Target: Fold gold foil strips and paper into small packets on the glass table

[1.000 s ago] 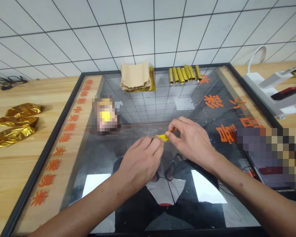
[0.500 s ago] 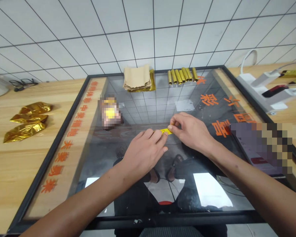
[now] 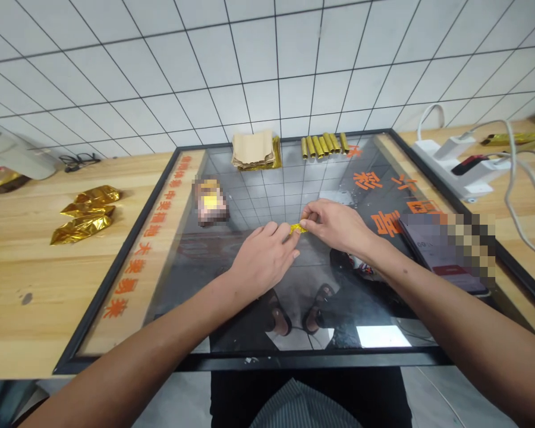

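Note:
A small piece of shiny gold foil paper (image 3: 298, 228) lies between my two hands, low over the dark glass tabletop (image 3: 258, 315). My left hand (image 3: 266, 254), palm down, has its fingers closed on the left part of the piece and covers much of it. On the other side, my right hand (image 3: 334, 224) pinches the right end between thumb and fingertips. Farther back stands a row of several gold foil rolls (image 3: 323, 145). Left of the rolls is a stack of brown paper sheets (image 3: 253, 150) with gold foil beneath.
Crumpled gold foil pieces (image 3: 89, 211) lie on the wood at the left, near black glasses (image 3: 79, 160). A blurred small pack (image 3: 211, 203) rests on the glass. At right are a phone (image 3: 441, 255) and a white power strip (image 3: 446, 169) with cables. A tiled wall (image 3: 249, 53) closes the back.
The camera view has shifted, bringing more of the left side and my lap into sight. Both hands keep hold of the gold foil paper, and its visible part looks shorter.

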Demonstrator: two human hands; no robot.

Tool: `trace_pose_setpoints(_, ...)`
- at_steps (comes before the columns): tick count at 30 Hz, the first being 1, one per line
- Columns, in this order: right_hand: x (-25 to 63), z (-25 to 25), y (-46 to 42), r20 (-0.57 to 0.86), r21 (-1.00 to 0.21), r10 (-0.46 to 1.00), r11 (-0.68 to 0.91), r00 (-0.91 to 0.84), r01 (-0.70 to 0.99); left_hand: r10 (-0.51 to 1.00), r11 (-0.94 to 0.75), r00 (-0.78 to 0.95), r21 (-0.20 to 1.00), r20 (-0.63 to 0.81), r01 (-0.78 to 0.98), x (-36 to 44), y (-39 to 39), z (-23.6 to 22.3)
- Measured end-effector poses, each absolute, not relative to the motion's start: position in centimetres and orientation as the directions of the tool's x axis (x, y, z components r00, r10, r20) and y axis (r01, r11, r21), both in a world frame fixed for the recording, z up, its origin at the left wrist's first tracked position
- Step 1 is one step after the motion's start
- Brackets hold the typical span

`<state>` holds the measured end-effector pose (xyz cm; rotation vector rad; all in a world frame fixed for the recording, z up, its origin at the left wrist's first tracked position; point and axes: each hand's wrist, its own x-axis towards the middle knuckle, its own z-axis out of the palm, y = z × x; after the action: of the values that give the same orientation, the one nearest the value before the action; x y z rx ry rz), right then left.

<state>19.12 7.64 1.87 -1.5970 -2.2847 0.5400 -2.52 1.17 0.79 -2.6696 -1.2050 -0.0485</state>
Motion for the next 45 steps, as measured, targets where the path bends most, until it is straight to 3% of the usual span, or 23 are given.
trace_pose_setpoints(12,19.1,1.6,8.8,-0.056,-0.478,0.949,0.248,-0.311,0.843,0.778,-0.605,0.619,-0.137,0.107,0.784,-1.4,1.1,1.2)
trace_pose_setpoints(23,18.8,2.5,9.5,-0.159,-0.479,0.947,0.172,-0.278,0.861,0.764,-0.618,0.637,-0.169,0.102,0.768,-1.5,1.7,1.6)
trace_pose_setpoints(33,18.8,3.0,9.5,-0.184,-0.475,0.944,0.157,-0.273,0.866,0.772,-0.614,0.623,-0.109,0.126,0.782,-1.6,1.5,1.3)
trace_pose_setpoints(38,18.7,2.8,8.6,-0.12,-0.484,0.949,0.2,-0.291,0.852,0.77,-0.616,0.624,-0.102,0.134,0.781,-1.5,1.4,1.4)
trace_pose_setpoints(45,18.0,1.2,6.8,0.105,-0.381,0.96,0.279,-0.259,0.881,0.773,-0.607,0.618,-0.113,0.143,0.786,-1.2,1.0,1.2)
